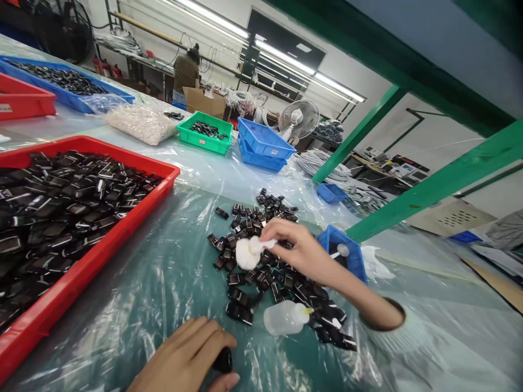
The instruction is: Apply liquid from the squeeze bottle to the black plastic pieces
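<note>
My left hand [190,354] is at the bottom of the view, its fingers curled round a small black part [223,360] low over the plastic-covered table. Farther up, my right hand [296,250] pinches a white cloth or wad [248,253] between thumb and fingers, above a loose pile of black parts [261,277]. A translucent squeeze bottle [286,318] with a yellowish tip lies on its side at the near edge of the pile, below my right hand.
A red tray [163,188] full of black parts fills the left. Beyond stand a green tray [204,142], stacked blue trays [263,147] and a bag of pale pieces [143,124]. A blue bin [355,261] and green post [441,182] are right. A person [187,76] stands far back.
</note>
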`<state>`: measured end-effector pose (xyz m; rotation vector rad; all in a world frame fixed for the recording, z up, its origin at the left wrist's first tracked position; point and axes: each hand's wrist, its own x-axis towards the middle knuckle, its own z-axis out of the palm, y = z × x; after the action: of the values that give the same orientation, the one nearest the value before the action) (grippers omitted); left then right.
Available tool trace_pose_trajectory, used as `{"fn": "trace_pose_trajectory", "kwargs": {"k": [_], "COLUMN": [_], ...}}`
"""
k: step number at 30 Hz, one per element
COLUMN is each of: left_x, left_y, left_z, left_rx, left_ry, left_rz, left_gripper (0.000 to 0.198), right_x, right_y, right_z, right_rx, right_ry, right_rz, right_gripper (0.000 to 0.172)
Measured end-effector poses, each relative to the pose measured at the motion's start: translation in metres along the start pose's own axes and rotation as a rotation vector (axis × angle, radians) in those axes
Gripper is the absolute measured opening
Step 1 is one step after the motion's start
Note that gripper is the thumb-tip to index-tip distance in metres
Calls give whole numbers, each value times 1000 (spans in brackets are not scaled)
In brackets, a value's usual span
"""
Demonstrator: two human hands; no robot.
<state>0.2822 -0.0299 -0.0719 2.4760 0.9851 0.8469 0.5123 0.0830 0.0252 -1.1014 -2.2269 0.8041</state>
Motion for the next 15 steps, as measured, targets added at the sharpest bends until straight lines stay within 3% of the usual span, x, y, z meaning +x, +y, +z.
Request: {"fn": "trace_pose_trajectory", "kwargs": {"k": [3,6,11,15], "left_x": [1,3,3,0], "left_y": [1,2,1,0], "left_z": [-1,1,4,2], "left_rx": [-4,7,0,5], "left_ry": [-18,-8,8,-2], "left_rz": [-7,17,25,11], "left_gripper": [14,16,15,14], "right_x": [4,5,-3,-3], "right_y": [-10,-15,-7,-3], "right_z": [-22,-34,-4,12], "right_rx": [-18,-4,54,48], "right_ry": [113,81,-127,-146], "right_rz": [-38,-23,17,15], "right_gripper": [7,5,9,12]}}
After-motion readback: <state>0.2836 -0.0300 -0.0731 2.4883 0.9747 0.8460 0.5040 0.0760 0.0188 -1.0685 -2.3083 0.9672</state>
